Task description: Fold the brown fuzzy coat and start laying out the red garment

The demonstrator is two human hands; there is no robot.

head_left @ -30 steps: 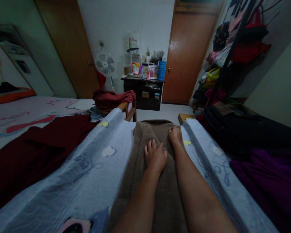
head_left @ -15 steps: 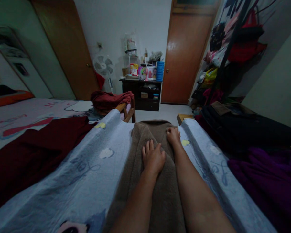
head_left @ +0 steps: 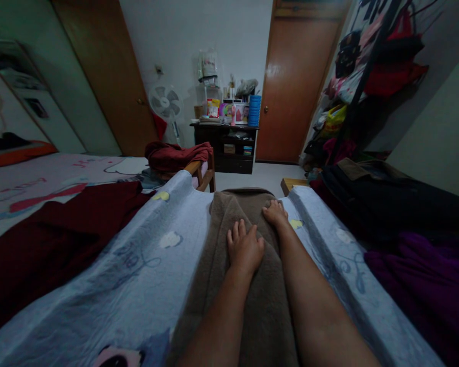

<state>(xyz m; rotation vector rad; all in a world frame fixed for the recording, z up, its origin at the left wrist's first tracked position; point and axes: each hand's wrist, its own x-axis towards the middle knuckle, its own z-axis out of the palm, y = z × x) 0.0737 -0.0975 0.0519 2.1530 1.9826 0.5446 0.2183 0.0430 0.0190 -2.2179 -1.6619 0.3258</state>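
Note:
A folded brown fleecy garment [head_left: 210, 285] lies lengthwise on the pale blue bedspread [head_left: 145, 285], its narrow far end near the bed's far edge. My left hand [head_left: 245, 247] rests palm down on the middle of its upper part, fingers spread. Farther up, my right hand [head_left: 276, 212] lies on the garment's right edge with its fingers laid out over the cloth. The right thumb is hard to make out. Both forearms cover part of the garment's lower half.
A dark red cloth [head_left: 61, 234] lies along the left side. To the right are a purple cloth [head_left: 424, 275] and a pile of dark clothes [head_left: 390, 199]. Beyond the bed stand a fan [head_left: 166, 103], a dark cabinet [head_left: 224, 148] and a wooden door [head_left: 294, 86].
My right hand's fingers have loosened from a closed grip on the garment's edge and now lie flatter. My left hand stays in place on the cloth. The view has shifted slightly.

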